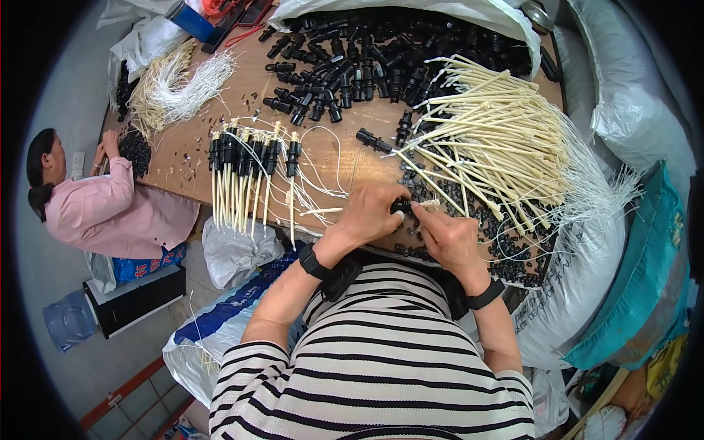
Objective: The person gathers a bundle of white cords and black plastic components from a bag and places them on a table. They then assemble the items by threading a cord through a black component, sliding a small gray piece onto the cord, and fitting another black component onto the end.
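A black plastic fitting [401,206] is pinched between my two hands over the table's near edge. My left hand [369,213] closes round its left side, and my right hand [450,236] grips its right side. A cream tube [323,211] pokes out to the left of my left hand; whether it runs through the fitting is hidden. Beside my left hand lies a row of black fittings [246,152] with cream tubes and thin white cords. A fanned bundle of cream tubes [499,139] with white cord ends lies to the right of my hands.
Many loose black fittings [352,66] spill from a white sack [440,10] at the back. Small black pieces [513,257] are scattered near the right edge. White cord bundles [187,95] lie far left, where a person in pink [110,198] works. Full sacks [631,88] crowd the right side.
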Tool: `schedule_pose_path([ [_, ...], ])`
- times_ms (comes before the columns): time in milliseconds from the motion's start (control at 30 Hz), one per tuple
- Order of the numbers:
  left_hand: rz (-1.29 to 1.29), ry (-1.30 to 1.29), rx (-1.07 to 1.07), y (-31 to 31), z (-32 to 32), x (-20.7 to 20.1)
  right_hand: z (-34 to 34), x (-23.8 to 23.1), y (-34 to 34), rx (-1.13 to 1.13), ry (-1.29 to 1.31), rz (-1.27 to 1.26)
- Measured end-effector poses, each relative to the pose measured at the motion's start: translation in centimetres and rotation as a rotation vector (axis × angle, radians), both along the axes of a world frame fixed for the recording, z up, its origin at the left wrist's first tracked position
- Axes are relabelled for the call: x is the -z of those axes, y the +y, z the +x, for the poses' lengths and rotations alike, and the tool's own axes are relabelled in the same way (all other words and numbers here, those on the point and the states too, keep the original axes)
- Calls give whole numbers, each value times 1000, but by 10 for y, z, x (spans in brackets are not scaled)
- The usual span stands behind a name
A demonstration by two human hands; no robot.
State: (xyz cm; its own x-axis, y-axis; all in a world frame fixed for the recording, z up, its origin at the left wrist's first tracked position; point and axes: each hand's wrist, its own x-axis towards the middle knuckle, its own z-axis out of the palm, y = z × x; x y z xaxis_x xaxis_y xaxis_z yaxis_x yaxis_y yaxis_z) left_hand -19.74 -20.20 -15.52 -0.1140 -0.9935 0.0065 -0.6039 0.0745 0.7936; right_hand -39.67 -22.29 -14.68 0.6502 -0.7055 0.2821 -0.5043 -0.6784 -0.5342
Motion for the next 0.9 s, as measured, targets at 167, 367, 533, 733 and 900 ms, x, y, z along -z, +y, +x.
schedule_pose_path([
  [167,-280,-203,59,5,-2,-11,16,-1,-10,236,-204,698],
  [367,-335,-181,-152,15,24,-14,43,-15,-10,158,-255,521],
  [533,-498,-611,-610,22,113,-9,39,-8,-15,159,-350,315],
  [733,-430,-430,-555,5,100,-11,33,-2,-17,87,0,4],
  [900,-202,-297,-309,-43,43,12,2,-1,-17,394,279,-49],
])
